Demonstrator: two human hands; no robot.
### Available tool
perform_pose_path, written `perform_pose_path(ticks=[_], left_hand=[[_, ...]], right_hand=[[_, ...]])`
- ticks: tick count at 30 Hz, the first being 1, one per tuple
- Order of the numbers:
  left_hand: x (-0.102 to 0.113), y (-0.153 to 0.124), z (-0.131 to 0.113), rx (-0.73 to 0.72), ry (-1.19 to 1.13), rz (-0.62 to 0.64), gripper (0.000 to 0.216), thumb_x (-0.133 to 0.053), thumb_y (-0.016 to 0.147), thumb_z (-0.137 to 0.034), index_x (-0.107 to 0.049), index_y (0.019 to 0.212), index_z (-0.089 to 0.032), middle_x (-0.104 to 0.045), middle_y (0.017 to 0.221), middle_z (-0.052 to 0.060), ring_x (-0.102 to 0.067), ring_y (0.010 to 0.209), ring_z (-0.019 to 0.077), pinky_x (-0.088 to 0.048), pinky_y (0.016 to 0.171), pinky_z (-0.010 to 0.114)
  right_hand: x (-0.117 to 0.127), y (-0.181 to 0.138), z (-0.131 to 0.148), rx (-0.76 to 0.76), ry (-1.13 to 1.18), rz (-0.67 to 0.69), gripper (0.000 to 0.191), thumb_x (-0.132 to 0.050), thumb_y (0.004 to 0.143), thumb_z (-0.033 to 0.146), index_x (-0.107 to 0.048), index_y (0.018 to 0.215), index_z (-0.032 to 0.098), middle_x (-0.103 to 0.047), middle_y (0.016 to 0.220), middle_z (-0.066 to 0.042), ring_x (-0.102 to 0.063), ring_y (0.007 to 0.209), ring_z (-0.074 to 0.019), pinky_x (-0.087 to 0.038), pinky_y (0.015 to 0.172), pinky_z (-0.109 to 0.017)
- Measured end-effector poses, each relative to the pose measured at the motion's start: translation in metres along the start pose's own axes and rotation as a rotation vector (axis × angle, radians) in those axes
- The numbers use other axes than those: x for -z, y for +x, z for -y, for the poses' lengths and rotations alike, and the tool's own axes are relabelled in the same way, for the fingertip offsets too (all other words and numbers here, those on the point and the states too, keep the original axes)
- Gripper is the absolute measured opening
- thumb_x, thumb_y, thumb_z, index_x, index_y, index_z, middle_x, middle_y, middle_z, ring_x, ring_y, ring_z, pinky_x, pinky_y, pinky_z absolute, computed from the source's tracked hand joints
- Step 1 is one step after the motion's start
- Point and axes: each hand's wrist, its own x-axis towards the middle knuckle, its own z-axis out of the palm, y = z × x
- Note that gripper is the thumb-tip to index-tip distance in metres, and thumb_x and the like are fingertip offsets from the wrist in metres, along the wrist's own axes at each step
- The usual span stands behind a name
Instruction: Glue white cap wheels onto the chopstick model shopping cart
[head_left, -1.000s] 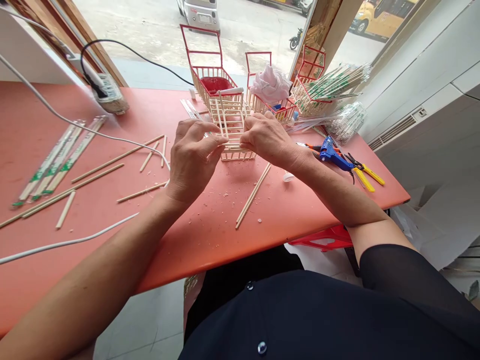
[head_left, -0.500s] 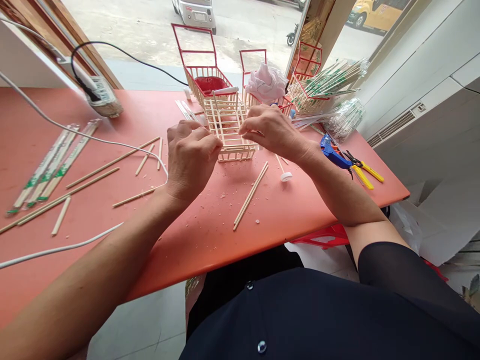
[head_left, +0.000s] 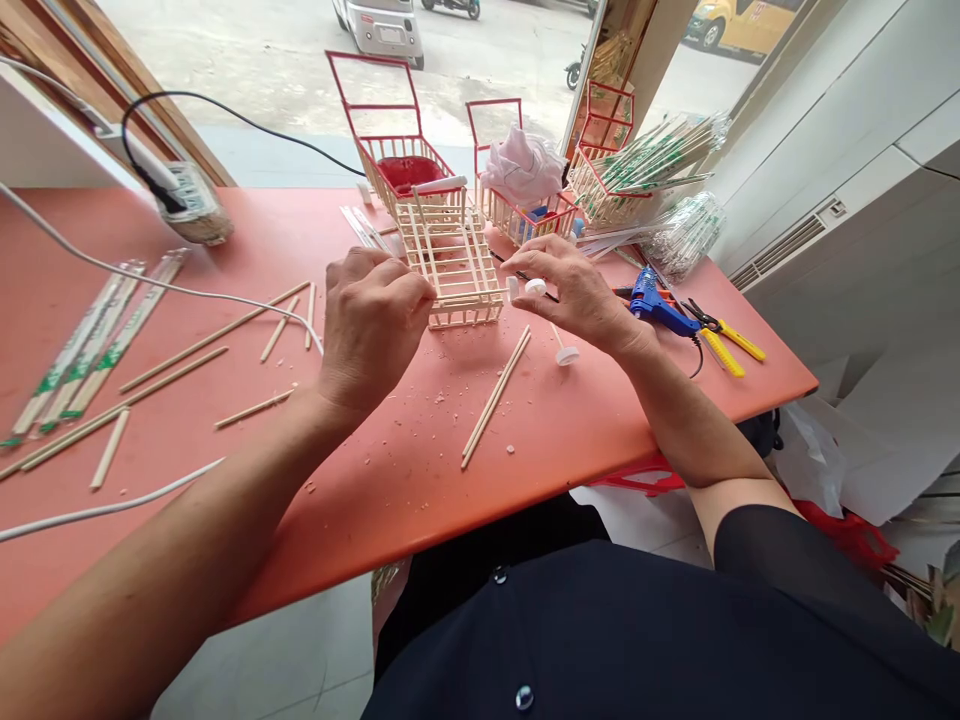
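Observation:
A small basket of bare wooden sticks (head_left: 448, 262) stands on the salmon table (head_left: 420, 460). My left hand (head_left: 371, 325) is curled, fingertips pinched at the basket's left front corner, holding a thin stick against it. My right hand (head_left: 571, 290) hovers just right of the basket, fingers loosely bent and apart, near a small white wheel on a stick (head_left: 525, 288). Another white wheel piece (head_left: 566, 354) lies on the table below that hand. Two long sticks (head_left: 495, 396) lie in front of the basket.
Behind stand red-framed stick baskets (head_left: 394, 150), one with crumpled pink cloth (head_left: 523, 165), another with wrapped chopsticks (head_left: 652, 155). A blue glue gun (head_left: 660, 305) and yellow-handled cutters (head_left: 724, 340) lie at right. Loose sticks (head_left: 187, 350), wrapped chopsticks (head_left: 82, 350) and white cables (head_left: 112, 500) lie at left.
My right hand has let go of the basket's right side and drawn away to the right. The left hand has stayed at the left corner. The view has shifted slightly.

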Motion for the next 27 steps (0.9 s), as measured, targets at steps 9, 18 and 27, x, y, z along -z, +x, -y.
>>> perform_pose_path(ticks=[9, 18, 27], left_hand=[[-0.003, 0.001, 0.005, -0.013, -0.066, -0.029, 0.025, -0.07, 0.099, -0.024, -0.067, 0.076, -0.032, -0.075, 0.085, 0.006, -0.071, 0.118, 0.0382, -0.049, 0.118, 0.062], [0.004, 0.002, 0.003, -0.045, 0.059, 0.048, 0.025, -0.063, 0.105, -0.029, -0.069, 0.081, -0.03, -0.079, 0.092, 0.007, -0.073, 0.115, 0.0376, -0.053, 0.107, 0.059], [0.031, 0.006, 0.004, 0.119, -0.035, -0.022, 0.025, -0.063, 0.11, -0.04, -0.083, 0.114, -0.026, -0.085, 0.115, 0.006, -0.073, 0.12, 0.0326, -0.055, 0.113, 0.057]], right_hand=[[-0.025, -0.002, 0.026, 0.009, -0.18, -0.014, 0.03, -0.067, 0.113, 0.022, -0.078, 0.14, 0.029, -0.065, 0.166, -0.014, -0.056, 0.154, -0.0349, -0.041, 0.126, -0.055], [-0.041, -0.01, 0.046, 0.102, -0.455, -0.012, 0.036, -0.056, 0.118, 0.024, -0.075, 0.149, 0.029, -0.064, 0.174, -0.011, -0.05, 0.162, -0.0349, -0.037, 0.127, -0.056], [-0.041, -0.012, 0.043, 0.09, -0.479, -0.012, 0.036, -0.055, 0.12, 0.029, -0.075, 0.15, 0.033, -0.064, 0.173, -0.008, -0.049, 0.162, -0.0343, -0.037, 0.128, -0.056]])
